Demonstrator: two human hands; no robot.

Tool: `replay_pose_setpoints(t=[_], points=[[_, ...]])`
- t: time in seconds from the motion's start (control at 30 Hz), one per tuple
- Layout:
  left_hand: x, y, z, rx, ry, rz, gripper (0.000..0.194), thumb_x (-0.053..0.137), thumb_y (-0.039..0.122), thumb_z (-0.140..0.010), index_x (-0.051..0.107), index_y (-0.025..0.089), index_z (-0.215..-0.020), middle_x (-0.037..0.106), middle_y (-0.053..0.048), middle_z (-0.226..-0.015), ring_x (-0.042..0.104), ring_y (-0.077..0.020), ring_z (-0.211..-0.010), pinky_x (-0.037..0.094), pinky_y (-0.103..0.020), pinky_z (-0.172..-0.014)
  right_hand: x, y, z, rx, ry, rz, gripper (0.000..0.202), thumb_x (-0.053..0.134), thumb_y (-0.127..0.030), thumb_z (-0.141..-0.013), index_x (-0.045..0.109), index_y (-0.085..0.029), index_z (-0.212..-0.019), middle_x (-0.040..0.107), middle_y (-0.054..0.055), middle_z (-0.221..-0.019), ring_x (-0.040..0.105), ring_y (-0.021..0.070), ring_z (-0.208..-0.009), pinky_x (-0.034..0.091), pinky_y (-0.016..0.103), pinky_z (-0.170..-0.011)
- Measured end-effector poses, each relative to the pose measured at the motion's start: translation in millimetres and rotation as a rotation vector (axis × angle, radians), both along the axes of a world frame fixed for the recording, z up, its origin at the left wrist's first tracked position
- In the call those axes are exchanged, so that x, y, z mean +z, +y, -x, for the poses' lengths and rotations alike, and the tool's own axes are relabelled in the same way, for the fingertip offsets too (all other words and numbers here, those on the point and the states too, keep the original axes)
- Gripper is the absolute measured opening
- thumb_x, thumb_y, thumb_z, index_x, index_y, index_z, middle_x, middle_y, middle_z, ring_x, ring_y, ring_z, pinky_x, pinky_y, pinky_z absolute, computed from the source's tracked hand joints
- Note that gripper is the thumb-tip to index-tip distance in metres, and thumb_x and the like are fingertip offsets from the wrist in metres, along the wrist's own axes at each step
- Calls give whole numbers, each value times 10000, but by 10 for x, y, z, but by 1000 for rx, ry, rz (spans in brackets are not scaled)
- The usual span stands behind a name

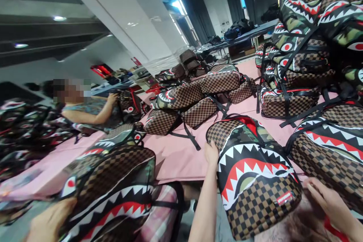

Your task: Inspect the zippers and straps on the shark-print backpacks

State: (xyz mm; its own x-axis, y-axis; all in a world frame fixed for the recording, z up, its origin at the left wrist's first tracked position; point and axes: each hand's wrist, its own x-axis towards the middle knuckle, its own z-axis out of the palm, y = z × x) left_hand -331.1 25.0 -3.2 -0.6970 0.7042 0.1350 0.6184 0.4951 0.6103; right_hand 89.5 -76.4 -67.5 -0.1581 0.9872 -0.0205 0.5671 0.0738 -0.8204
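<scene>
A backpack (255,193) with brown-and-black checks, a camouflage patch and a red-and-white shark mouth is tilted up at the table's front edge. Its top is partly open, showing red lining. My left hand (212,153) grips its upper left side, the fingers partly hidden behind it. Close to its lower right edge is my right hand (323,194), fingers curled together; what they pinch, if anything, I cannot make out. Something red shows by the right wrist.
A pink-covered table (181,159) bears several similar backpacks (181,96), with a tall stack (295,56) at right. At lower left, another person's hand (53,215) holds a backpack (113,196). Across the table a co-worker (90,113) handles another bag.
</scene>
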Motion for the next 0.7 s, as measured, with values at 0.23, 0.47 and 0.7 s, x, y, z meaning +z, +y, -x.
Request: replay_pose_setpoints(t=[0.23,0.47,0.7], points=[[-205,-2,109,-21,-123,-164,532,431,461,-845,427,127,-1259,556,-169,-1219,540,-263,-1103,448,-358,-909,472,1281,952,261,134,59,281,409,-390,-874,650,-246,-880,700,21,-838,641,224,-824,496,342,-770],[-274,-254,223,-127,-157,-219,419,367,365,-887,447,205,-1265,566,-71,-1249,546,-183,-1118,462,-264,-914,377,2145,1877,257,81,138,269,509,-310,-882,539,-177,-1114,555,70,-1143,571,183,-949,488,389,-804],[-365,-569,139,-62,-34,-122,456,325,399,-894,423,188,-1286,580,-106,-1217,540,-227,-1120,449,-346,-924,407,1950,1534,180,205,86,313,452,-390,-881,602,-136,-984,648,69,-930,603,223,-882,484,379,-778]])
